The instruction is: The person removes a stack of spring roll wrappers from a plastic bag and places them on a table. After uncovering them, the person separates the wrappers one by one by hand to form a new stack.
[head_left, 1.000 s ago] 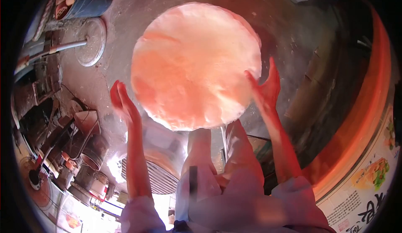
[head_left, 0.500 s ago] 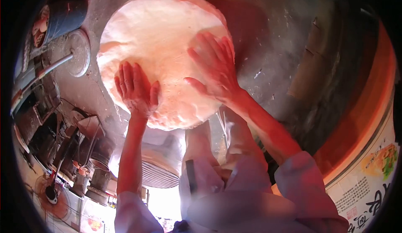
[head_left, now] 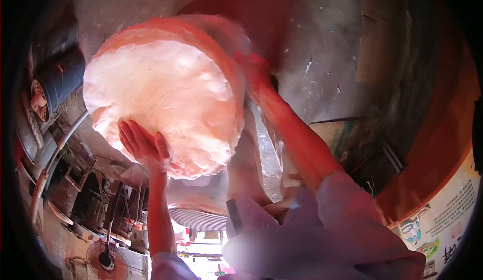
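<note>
Bucket (head_left: 63, 83) holds pinkish pieces (head_left: 39, 102); left hand (head_left: 144, 147) touches pale round block (head_left: 163, 89).

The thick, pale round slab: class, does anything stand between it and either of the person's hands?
Nothing visible does. The left hand rests directly on the face of the round slab. The right hand is at its right side with no object seen between, though blur hides whether it touches.
</note>
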{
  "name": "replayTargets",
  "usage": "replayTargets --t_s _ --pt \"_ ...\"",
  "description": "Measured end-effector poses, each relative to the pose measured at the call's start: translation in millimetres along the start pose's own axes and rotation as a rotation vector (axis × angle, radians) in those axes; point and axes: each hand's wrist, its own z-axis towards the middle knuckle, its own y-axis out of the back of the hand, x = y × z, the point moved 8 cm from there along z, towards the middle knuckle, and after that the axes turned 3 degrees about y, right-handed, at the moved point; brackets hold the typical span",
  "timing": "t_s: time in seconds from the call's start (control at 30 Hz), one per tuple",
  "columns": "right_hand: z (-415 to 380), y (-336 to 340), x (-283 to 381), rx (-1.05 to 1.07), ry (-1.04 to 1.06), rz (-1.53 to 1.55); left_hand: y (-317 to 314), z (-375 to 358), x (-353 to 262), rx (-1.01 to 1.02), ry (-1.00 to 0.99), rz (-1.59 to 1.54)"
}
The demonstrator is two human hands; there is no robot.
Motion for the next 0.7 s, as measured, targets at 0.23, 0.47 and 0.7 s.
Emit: replayTargets --t_s 0.23,0.47,0.7 --pt "-76.6 -3.6 85.6 0.434 -0.179 0.335 0.4 0.0 1.0 0.017 0.013 0.012" --pt "-24.8 -20.3 30.6 0.543 -0.058 0.209 3.2 1.1 -3.6 -0.017 -0.012 0.004" --pt "-65.9 -5.9 79.7 0.514 -0.175 0.243 8.5 2.6 -3.1 -0.025 0.001 -0.011"
